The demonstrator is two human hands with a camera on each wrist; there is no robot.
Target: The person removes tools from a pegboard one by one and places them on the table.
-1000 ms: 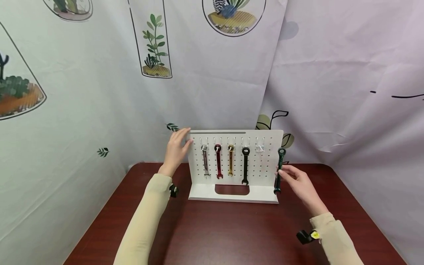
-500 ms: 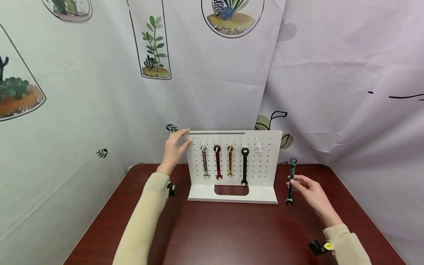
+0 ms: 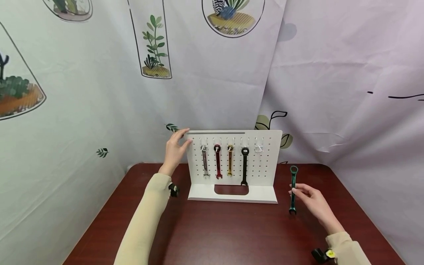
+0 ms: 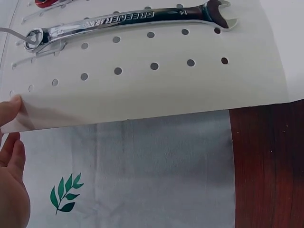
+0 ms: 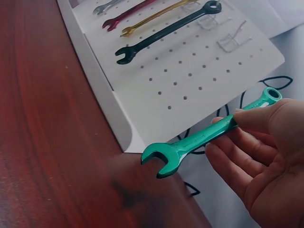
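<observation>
My right hand (image 3: 313, 200) pinches a green combination wrench (image 5: 204, 137) by its shank, between thumb and fingers. The wrench hangs upright to the right of a white pegboard stand (image 3: 265, 165), its open end down and apart from the board. At the board's upper left edge my left hand (image 3: 173, 149) holds on, the thumb on the front face and the fingers behind. Nearest to it on the board hangs a silver wrench (image 4: 128, 20). Beyond that hang a red wrench (image 3: 218, 163), a gold wrench (image 3: 230, 163) and a black wrench (image 3: 244, 167).
A bare hook (image 3: 259, 147) sits on the board right of the black wrench. The stand's base has a cut-out at its middle. Under everything lies a dark red wooden table (image 3: 225, 232). A printed cloth (image 3: 109, 92) hangs behind.
My right hand has carried the green wrench from beside the board's right edge to the right and lower, toward me. The left hand has kept its place on the board.
</observation>
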